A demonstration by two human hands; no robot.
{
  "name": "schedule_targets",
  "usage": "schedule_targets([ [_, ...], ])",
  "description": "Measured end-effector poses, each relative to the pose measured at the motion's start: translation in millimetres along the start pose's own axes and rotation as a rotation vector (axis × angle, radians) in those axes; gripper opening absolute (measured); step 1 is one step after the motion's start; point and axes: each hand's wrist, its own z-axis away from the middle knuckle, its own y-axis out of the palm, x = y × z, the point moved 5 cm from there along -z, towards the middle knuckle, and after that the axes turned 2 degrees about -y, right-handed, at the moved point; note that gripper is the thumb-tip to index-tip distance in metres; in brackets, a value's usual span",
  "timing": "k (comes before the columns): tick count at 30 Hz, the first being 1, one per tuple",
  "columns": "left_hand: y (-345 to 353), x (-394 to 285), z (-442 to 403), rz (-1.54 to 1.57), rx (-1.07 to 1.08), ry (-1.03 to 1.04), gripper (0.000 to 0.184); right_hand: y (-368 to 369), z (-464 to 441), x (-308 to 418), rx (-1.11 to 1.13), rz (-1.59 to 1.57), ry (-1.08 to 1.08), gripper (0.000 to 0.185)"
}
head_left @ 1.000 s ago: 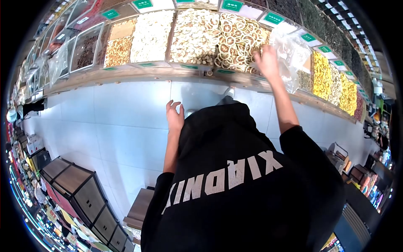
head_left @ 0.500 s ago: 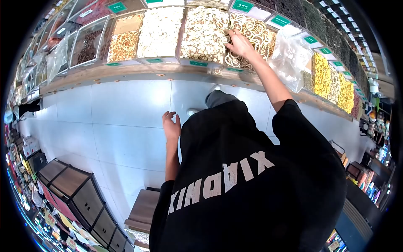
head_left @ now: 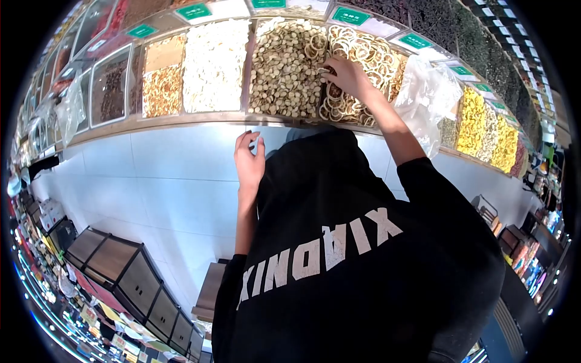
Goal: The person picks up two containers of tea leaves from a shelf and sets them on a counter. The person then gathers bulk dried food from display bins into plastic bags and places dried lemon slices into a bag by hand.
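My right hand reaches over the bin of dried ring slices, near its left edge. Its fingers are bent together at the divider; whether they pinch a slice is too small to make out. Left of it lies a bin of small round dried slices, with a few rings on its upper right part. My left hand hangs above the floor in front of the counter, fingers loosely curled and apart, holding nothing. A clear plastic bag lies right of the ring slices.
White dried pieces and orange-brown pieces fill bins to the left. Yellow goods stand to the right. Green labels line the back. A dark-framed cabinet stands behind at lower left.
My right hand has moved left from the right side of the ring slices to the divider, its fingers drawing together. The view has shifted closer to the bins. My left hand remains low beside the body.
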Motion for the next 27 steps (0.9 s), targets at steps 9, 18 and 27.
schedule_targets([
  [9,78,-128,-116,-0.097,0.236,0.249,0.021,-31,21,-30,-0.313,-0.434,0.292,0.025],
  [18,141,-171,-208,-0.374,0.348,0.323,0.031,-104,60,-42,-0.552,-0.315,0.681,0.032],
  [27,169,-154,-206,-0.551,0.244,0.471,0.034,-19,-76,-18,-0.045,0.03,0.298,0.038],
])
